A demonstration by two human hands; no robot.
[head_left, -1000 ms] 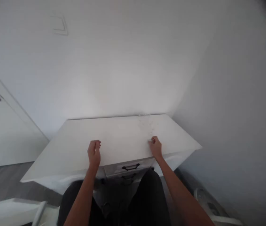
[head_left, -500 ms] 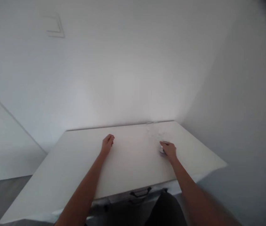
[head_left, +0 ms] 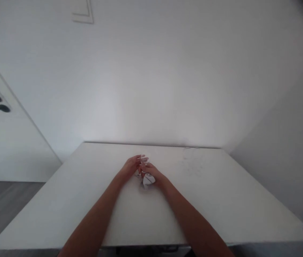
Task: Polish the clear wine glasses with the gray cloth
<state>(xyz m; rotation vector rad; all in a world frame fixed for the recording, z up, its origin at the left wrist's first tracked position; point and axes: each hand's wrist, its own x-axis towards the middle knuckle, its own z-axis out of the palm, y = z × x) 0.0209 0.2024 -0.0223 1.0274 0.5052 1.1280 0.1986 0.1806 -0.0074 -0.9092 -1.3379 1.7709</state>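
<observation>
Head view, both hands at blurred clear-white item

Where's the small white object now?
In the head view, the white object is below centre, over the tabletop, close by the right hand, with the left hand to its left.
</observation>
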